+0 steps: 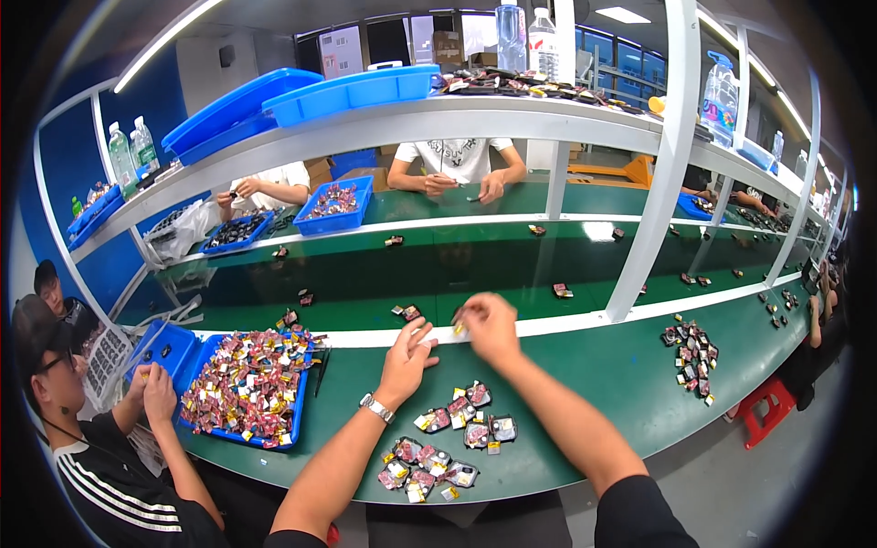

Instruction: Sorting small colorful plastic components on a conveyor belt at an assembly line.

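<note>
My left hand [408,363], with a metal-band watch [376,408] on its wrist, is at the white rail [365,339]. Its fingers are stretched out and slightly apart, with nothing visible in them. My right hand [491,327] is beside it, just over the rail, pinching a small dark electronic module [459,327] with a yellow tab; the fingers partly hide it. Past my left fingertips lies another dark module [408,312] on the belt. Between my forearms, two clusters of similar modules [475,433] [427,468] lie on the green tabletop [557,457].
To the left, a blue tray [300,402] is heaped with small red, white and yellow parts, with black tweezers [322,370] beside it. A person [100,438] works there. Beyond the belt [457,274] sits another person [457,169]. A shelf post [660,183] rises at right, near more modules [692,358].
</note>
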`<state>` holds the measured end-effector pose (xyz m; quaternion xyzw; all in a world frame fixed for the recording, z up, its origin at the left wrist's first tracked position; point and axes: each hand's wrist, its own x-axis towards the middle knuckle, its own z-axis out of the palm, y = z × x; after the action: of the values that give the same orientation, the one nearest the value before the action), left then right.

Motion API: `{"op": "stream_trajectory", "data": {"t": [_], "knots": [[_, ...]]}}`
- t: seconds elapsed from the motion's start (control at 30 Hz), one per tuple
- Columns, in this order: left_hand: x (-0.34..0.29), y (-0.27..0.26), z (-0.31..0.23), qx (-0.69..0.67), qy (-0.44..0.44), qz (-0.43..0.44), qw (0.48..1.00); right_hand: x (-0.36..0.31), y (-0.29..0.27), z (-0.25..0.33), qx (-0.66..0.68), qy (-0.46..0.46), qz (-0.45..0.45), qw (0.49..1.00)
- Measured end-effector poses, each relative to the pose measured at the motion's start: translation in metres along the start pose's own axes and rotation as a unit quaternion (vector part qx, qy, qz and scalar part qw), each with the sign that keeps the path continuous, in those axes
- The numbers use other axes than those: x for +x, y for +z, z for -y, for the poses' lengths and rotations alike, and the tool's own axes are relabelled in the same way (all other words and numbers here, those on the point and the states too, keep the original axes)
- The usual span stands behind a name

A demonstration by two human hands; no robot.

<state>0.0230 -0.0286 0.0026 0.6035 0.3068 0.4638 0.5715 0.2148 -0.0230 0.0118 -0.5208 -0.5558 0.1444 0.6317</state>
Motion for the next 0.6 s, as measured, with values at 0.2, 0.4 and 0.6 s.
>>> {"op": "stream_trajectory", "data": {"t": [0.2,0.4,0.6], "knots": [[0.008,-0.014,0.012,0.055,0.001,0.040,0.998,0.091,-0.053,-0.064,-0.260,0.205,-0.031,0.943],[0.004,-0.017,0.012,0.075,0.003,0.026,0.997,0.051,-0.067,-0.036,-0.394,0.073,0.072,0.913],[-0.001,-0.010,-0.002,0.170,0.023,0.064,0.983,-0.047,-0.077,0.066,-0.331,0.172,0.371,0.850]]}}
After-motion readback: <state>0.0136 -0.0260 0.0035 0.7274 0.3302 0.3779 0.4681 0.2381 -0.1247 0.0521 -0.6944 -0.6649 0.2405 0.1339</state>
